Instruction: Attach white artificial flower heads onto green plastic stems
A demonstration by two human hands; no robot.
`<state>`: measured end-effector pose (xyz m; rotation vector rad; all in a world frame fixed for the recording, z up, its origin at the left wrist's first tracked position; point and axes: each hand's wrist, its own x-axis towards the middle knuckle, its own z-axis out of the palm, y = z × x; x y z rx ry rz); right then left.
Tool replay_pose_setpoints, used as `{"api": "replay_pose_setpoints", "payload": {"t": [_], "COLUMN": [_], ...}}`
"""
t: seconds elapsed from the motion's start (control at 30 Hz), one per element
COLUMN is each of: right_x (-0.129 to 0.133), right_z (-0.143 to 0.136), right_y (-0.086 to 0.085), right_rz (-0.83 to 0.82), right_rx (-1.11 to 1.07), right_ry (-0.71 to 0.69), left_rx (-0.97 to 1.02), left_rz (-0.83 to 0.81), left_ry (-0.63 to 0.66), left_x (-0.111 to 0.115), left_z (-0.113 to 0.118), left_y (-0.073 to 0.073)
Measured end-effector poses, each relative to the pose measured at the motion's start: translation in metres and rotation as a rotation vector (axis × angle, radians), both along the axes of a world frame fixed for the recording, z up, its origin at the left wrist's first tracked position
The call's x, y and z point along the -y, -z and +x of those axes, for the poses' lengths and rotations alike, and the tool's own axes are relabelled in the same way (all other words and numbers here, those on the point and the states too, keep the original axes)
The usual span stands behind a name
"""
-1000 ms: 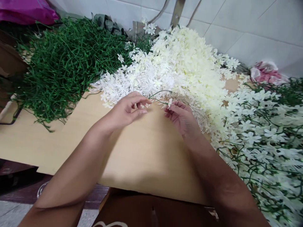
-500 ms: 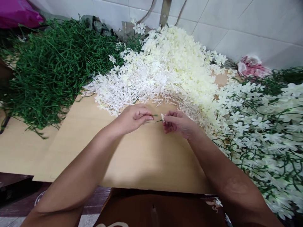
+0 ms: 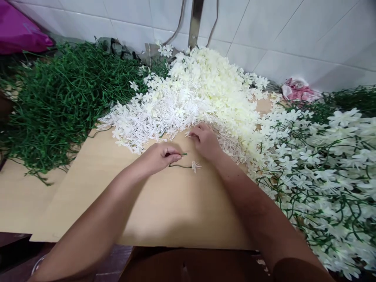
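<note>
My left hand [image 3: 164,158] pinches a green artificial flower stem [image 3: 181,166] above the cardboard. One branch of the stem carries a white stamen piece [image 3: 195,167]; another green tip [image 3: 185,154] pokes bare from between thumb and forefinger. My right hand [image 3: 205,140] is at the near edge of a heap of white stamen pieces [image 3: 164,111], its fingers bent together. Whether it grips one of them is hidden. Behind these lies a pile of loose cream flower heads [image 3: 217,74].
Green plastic stems [image 3: 73,86] are heaped on the left. Assembled white flowers [image 3: 323,168] with green stems cover the right. Cardboard [image 3: 164,211] lies under my hands. A tiled wall [image 3: 279,35], a purple bag [image 3: 20,29] and a red-and-white cloth [image 3: 299,91] are at the back.
My right hand has let go of the white piece at the stem's end and moved up to the heap. The left hand keeps its pinch. The view has shifted slightly.
</note>
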<state>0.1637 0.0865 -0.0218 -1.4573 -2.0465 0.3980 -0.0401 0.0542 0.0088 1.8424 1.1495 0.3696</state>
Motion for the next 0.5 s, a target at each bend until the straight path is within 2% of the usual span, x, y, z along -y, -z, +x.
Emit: {"api": "replay_pose_setpoints", "payload": {"t": [0.07,0.2,0.3,0.4,0.5], "right_x": [-0.001,-0.001,0.001,0.003,0.003], "right_z": [0.003,0.008,0.008,0.009,0.012], "right_y": [0.002,0.001,0.0,0.001,0.002], "right_rz": [0.028,-0.022,-0.041,-0.022,-0.043], "right_rx": [-0.153,-0.501,-0.602,-0.62,-0.669], "right_ry": [0.043,0.116,0.122,0.142,0.161], "left_rx": [-0.033,-0.101,-0.218,-0.347,-0.336], "left_rz": [0.093,0.371,0.517,0.611,0.629], "left_ry": [-0.086,-0.371,-0.393,-0.37,-0.385], "left_x": [-0.004,-0.025,-0.052,-0.078,-0.092], "left_z": [-0.005,-0.002,0.015,0.034,0.039], "left_y": [-0.008,-0.029,-0.037,-0.032,-0.026]}}
